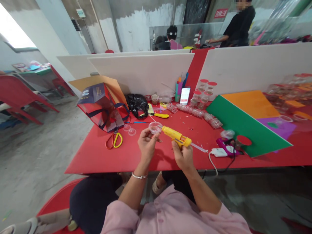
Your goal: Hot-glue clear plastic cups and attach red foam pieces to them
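Pink shirt (159, 216), two bare hands, glue gun (172, 133) at cup

Head view. Left hand (147, 144): fingers and thumb pinched about a clear cup (153, 129), held above the red table (85, 157). Right hand (182, 155): wrapped under and around the yellow glue gun; trigger pressure, cannot tell.

Alignment: gun's long axis slants across the wearer's front, nozzle toward the left hand, tail toward the wearer's right. Nozzle at the cup's right side, nearer the left hand than the right; contact with the cup, cannot tell. Clear glue stick (199, 148) projecting from the tail, beyond the right hand.

Surroundings: scissors (116, 132) and clear domes (132, 132), left of the cup; yellow knife (161, 115), just beyond it; stacked cups (195, 112), farther out, toward the right; white plug (218, 152) beside a purple power strip (227, 147), right; green board (246, 130), behind the strip.
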### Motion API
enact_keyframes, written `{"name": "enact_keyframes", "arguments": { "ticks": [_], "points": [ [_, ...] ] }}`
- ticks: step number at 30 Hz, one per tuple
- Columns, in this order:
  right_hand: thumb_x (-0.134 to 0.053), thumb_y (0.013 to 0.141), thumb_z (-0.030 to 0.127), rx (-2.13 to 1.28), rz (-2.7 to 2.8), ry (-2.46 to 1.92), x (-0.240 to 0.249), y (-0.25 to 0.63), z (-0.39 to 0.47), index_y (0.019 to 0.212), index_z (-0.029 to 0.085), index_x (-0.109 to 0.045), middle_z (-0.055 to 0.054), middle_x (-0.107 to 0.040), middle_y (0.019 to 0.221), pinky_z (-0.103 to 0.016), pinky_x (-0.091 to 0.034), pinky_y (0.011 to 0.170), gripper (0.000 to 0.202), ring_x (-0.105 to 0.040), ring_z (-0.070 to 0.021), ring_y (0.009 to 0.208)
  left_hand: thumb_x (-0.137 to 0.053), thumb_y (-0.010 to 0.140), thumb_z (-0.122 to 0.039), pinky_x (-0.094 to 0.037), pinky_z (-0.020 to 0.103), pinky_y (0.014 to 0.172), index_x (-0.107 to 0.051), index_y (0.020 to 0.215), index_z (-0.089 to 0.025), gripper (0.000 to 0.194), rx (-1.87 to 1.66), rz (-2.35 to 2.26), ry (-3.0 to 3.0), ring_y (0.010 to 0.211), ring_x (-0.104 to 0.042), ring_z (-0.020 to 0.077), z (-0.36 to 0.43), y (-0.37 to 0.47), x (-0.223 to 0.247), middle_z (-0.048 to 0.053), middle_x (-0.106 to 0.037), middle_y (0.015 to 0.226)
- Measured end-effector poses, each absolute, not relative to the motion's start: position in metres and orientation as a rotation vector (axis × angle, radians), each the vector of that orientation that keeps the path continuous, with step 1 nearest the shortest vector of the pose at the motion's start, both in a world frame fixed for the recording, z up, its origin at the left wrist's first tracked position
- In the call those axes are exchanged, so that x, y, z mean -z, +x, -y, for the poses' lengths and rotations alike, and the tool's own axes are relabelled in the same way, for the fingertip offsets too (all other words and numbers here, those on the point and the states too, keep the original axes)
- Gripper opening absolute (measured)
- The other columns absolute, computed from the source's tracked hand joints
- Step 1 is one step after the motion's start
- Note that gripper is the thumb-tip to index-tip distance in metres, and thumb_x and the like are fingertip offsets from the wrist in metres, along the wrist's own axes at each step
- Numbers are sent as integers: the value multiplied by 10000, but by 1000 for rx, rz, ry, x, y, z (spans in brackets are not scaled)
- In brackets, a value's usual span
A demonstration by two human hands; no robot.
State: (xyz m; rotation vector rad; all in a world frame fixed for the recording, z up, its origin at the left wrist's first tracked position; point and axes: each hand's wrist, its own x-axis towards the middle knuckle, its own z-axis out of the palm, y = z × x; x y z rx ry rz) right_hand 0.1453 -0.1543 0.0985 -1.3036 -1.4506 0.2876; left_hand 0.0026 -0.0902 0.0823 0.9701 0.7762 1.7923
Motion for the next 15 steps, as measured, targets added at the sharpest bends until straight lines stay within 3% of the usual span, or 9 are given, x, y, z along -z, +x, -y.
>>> {"name": "enact_keyframes", "arguments": {
  "ticks": [15],
  "points": [
    [-554, 980, 446, -355, 1425, -1274, -99, 148, 156, 777, 186, -627, 8, -541, 545, -254, -387, 478, 338, -497, -136, 479, -866, 750, -333, -612, 254, 545, -692, 1114, -162, 438, -1711, -718, 961, 861, -753, 226, 98, 0, -90, 95, -756, 996]
  ]
}}
